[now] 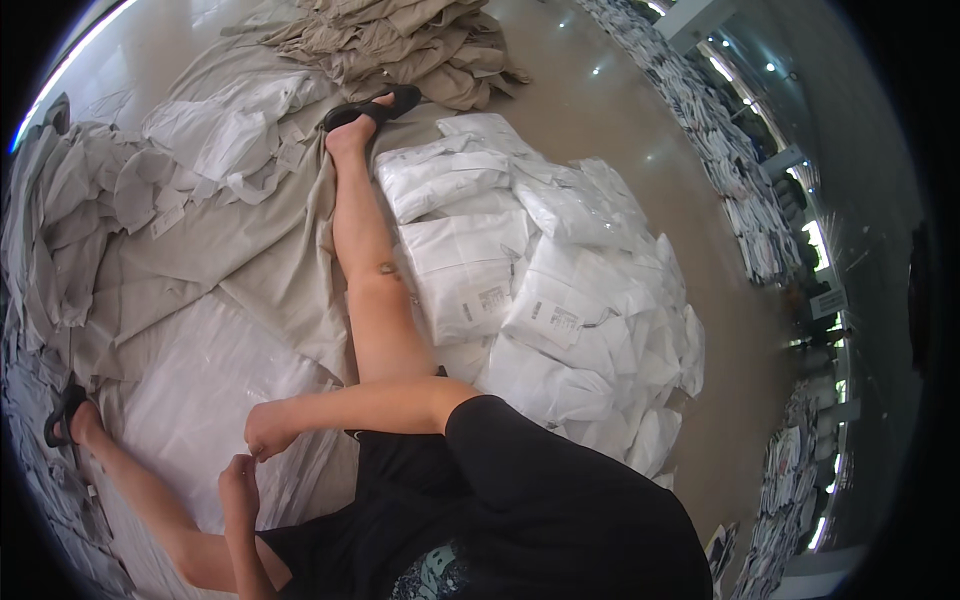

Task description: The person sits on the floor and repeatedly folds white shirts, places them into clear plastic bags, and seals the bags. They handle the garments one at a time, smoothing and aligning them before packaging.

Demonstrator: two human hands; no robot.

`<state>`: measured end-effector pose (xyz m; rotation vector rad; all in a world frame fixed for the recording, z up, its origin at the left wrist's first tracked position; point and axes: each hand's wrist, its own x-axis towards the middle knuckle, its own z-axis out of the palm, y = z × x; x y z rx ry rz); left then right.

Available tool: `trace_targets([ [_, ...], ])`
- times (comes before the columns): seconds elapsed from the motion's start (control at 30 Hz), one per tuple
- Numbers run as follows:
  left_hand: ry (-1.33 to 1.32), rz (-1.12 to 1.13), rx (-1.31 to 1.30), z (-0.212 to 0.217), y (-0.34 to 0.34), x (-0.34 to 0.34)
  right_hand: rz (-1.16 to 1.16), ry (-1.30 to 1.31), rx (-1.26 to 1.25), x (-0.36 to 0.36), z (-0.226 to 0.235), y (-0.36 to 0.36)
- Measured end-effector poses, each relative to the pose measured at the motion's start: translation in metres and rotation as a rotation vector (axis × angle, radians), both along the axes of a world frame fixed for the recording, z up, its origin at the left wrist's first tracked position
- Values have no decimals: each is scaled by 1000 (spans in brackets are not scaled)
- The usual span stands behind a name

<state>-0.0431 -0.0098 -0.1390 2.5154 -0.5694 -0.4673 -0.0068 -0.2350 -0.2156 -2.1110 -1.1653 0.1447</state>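
Observation:
My right hand (pixel 272 428) reaches across from the right, its fingers bent and closed. Just below it, my left hand (pixel 238 482) is raised with its fingers pinched together. The fingertips of both hands meet or nearly meet, and whatever they pinch is too small to make out. Beneath and beyond the hands lies a flat stack of clear plastic bags (pixel 205 375), spread between my legs on a beige cloth (pixel 270 250).
White garments (pixel 225 125) lie heaped at the far left. Plastic-wrapped white packages (pixel 465 265) are piled right of my outstretched leg. A crumpled beige cloth heap (pixel 400 45) sits at the far end. Tall stacks of folded goods (pixel 725 170) line the right side.

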Motion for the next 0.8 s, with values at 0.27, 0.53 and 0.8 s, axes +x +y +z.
trace_targets([
  [0.27,142,-9,-84,9,3,8,37,43,58,0,-3,4],
  [0.53,46,-108,52,3,2,0,81,28,50,-10,-15,11],
  [0.8,33,85,255,-68,85,5,-17,62,239,3,-20,-27],
])
